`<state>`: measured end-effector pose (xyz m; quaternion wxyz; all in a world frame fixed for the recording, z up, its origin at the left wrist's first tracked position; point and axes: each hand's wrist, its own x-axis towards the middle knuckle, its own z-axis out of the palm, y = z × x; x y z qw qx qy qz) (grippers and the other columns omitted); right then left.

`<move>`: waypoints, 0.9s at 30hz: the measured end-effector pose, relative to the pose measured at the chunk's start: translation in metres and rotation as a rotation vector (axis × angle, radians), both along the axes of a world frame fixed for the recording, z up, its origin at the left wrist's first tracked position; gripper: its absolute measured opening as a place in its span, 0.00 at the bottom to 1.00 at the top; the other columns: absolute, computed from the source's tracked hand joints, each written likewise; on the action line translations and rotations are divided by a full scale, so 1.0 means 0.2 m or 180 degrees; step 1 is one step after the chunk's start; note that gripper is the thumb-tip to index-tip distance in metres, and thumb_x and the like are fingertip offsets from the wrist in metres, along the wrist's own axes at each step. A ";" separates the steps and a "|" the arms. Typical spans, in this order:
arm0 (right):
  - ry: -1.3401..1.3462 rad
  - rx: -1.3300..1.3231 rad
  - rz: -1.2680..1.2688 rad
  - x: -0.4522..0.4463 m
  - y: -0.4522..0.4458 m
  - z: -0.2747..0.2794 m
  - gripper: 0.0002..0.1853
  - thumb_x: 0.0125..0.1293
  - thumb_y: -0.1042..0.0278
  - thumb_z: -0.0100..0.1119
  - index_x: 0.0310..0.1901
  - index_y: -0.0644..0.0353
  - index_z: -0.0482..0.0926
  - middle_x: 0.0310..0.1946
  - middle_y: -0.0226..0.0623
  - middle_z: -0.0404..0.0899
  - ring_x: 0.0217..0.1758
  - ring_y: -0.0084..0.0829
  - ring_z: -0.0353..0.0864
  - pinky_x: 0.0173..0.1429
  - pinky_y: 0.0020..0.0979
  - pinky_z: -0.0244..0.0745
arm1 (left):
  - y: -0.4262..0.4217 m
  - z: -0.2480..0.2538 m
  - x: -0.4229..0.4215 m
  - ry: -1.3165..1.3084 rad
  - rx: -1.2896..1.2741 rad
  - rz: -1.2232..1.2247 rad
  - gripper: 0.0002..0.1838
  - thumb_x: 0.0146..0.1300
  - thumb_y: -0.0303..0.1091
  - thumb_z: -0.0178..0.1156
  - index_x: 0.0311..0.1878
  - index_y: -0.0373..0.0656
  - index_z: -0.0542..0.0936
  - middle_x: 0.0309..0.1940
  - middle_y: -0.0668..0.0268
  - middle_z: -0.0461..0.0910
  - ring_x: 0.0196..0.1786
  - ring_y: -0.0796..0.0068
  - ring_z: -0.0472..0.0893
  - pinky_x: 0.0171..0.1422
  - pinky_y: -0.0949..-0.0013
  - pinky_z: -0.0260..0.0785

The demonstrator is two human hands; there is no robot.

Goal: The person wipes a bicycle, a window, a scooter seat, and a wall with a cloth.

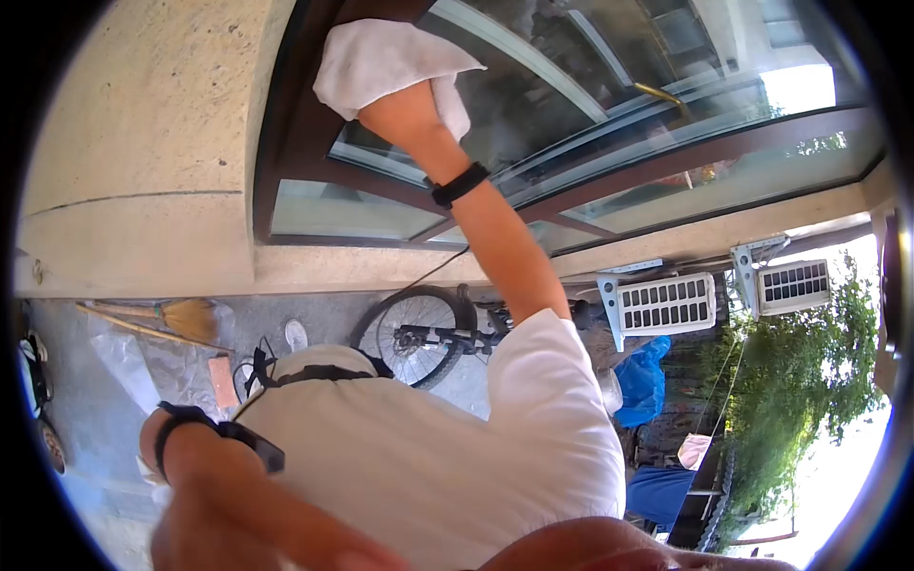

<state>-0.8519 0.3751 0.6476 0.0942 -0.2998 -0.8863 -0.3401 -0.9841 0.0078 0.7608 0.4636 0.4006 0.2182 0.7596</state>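
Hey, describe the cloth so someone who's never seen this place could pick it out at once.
Find the big window at the top of the picture. Toward its left end, the right hand, with a black wristband, is partly covered by the cloth. It's pale, soft and rumpled, unlike the dark frame and shiny glass around it.

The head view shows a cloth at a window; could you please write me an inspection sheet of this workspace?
Surface: brown window frame with glass panes; cleanliness cannot be judged.
Job's things: white cloth, against the frame.
Clutter: broom, reddish block and plastic sheet on the ground; bicycle nearby; blue bag farther off.
Hands: right hand at the cloth, fingers hidden; left hand low beside the body, grip unclear.
Cables: thin dark line above the bicycle, possibly a cable.
Surroundings: pale wall, two air conditioner units, greenery.
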 end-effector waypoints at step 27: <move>0.1090 -0.1233 0.0902 0.16 0.02 -0.32 0.24 0.55 0.57 0.64 0.55 0.53 0.78 0.51 0.39 0.80 0.59 0.40 0.77 0.63 0.42 0.70 | 0.96 -1.77 0.13 0.3396 -0.0187 -0.0566 0.32 0.61 0.21 0.57 0.70 0.41 0.64 0.60 0.49 0.71 0.61 0.51 0.74 0.64 0.58 0.70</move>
